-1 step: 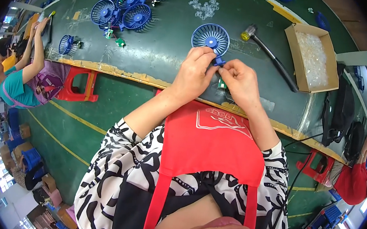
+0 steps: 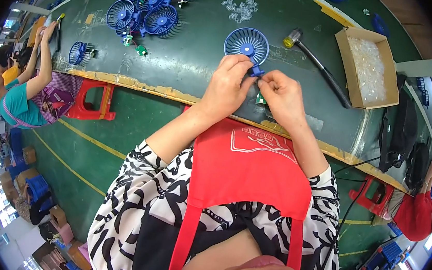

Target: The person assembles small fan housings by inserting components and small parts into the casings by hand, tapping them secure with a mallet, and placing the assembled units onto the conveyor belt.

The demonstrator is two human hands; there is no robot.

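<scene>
Blue fan housing (image 2: 247, 44) is gripped at its neck by the left hand (image 2: 227, 81), over the table (image 2: 198, 50) near its front edge. Right hand (image 2: 285, 96) is closed in a pinch beside the neck — whether anything is held cannot be told. Green circuit board (image 2: 261, 99) is partly hidden between the hands; mallet (image 2: 319, 64) is laid off to the right.

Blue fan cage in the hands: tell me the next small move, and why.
Perhaps ease the right hand in to the neck of the blue fan cage while the left hand steadies it: the left hand grips the cage near that neck, and the right hand's fingers are bunched close beside it. Whether they pinch anything is too small to tell.
</scene>
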